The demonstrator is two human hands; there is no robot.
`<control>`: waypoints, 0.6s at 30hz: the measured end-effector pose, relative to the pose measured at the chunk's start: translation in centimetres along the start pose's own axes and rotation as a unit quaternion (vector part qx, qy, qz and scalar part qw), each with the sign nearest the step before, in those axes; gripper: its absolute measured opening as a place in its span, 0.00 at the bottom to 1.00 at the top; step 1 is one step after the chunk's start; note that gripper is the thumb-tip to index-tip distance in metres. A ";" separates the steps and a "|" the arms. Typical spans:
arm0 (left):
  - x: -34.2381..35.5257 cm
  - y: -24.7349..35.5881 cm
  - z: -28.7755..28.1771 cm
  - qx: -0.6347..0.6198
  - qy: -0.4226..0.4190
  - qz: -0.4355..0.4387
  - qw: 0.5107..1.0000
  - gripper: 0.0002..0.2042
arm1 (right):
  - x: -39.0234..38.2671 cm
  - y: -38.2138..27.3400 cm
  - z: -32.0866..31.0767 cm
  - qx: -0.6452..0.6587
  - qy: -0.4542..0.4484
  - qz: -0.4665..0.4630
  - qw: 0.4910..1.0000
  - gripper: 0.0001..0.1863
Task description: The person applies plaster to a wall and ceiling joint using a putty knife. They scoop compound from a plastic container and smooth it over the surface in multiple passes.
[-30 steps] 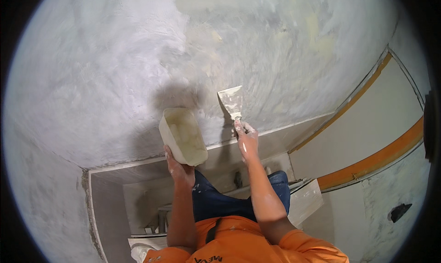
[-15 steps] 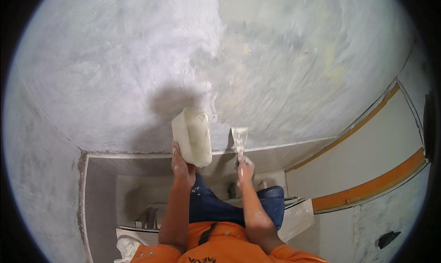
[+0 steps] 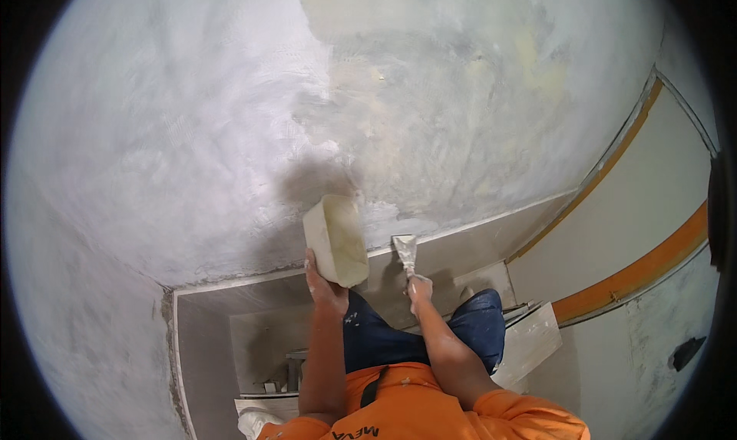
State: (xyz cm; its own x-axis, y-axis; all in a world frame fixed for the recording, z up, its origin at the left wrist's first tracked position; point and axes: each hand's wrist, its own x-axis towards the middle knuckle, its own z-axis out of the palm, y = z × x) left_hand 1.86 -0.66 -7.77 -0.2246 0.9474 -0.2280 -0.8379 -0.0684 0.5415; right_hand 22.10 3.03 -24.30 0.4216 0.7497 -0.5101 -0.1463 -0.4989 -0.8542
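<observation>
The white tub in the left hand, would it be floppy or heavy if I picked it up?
The tub is probably fairly stiff, since its sides look straight. It's likely light enough to lift, as just the left hand holds it up, though how full it is looks unclear.

A pale, orange-edged panel (image 3: 614, 198) stands at right, with a whitish board (image 3: 533, 343) and a dark object (image 3: 686, 353) nearby.
</observation>
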 end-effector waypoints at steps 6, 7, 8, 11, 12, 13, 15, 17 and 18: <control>-0.3 -3.0 0.6 0.023 0.006 -0.062 0.998 0.27 | -4.7 -7.4 -5.0 0.113 -0.143 -0.071 0.981 0.14; -0.2 -3.6 1.1 0.022 0.005 -0.078 0.997 0.27 | -6.1 -9.3 -6.3 0.108 -0.164 -0.074 0.978 0.14; 0.0 -4.1 1.9 0.018 0.004 -0.090 0.996 0.27 | -7.4 -11.3 -7.5 0.101 -0.187 -0.080 0.974 0.15; 0.2 -5.5 5.1 0.005 -0.080 -0.088 0.993 0.27 | -10.7 -15.4 -10.2 0.107 -0.199 -0.135 0.965 0.13; 0.2 -5.9 6.3 0.003 -0.106 -0.088 0.990 0.28 | -11.3 -16.2 -10.8 0.113 -0.194 -0.159 0.961 0.12; 0.3 -6.1 7.5 0.007 -0.127 -0.090 0.988 0.28 | -11.7 -16.6 -11.4 0.154 -0.193 -0.177 0.953 0.10; 1.1 -6.5 9.5 0.023 -0.163 -0.106 0.981 0.29 | -12.5 -17.8 -12.0 0.186 -0.150 -0.225 0.945 0.10; 2.2 -6.5 11.2 0.050 -0.192 -0.134 0.971 0.30 | -13.7 -18.7 -13.2 0.192 -0.126 -0.220 0.948 0.12; 2.4 -6.6 12.0 0.053 -0.185 -0.147 0.970 0.30 | -13.8 -18.8 -13.9 0.190 -0.131 -0.226 0.946 0.12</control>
State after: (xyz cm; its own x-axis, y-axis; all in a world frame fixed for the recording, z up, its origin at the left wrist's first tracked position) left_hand 12.80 5.82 -2.16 0.2276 0.9696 -0.0896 -0.7784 0.2365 0.5816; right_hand 31.45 -4.00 0.20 0.2891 0.9560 -0.0496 -0.3369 0.0531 -0.9400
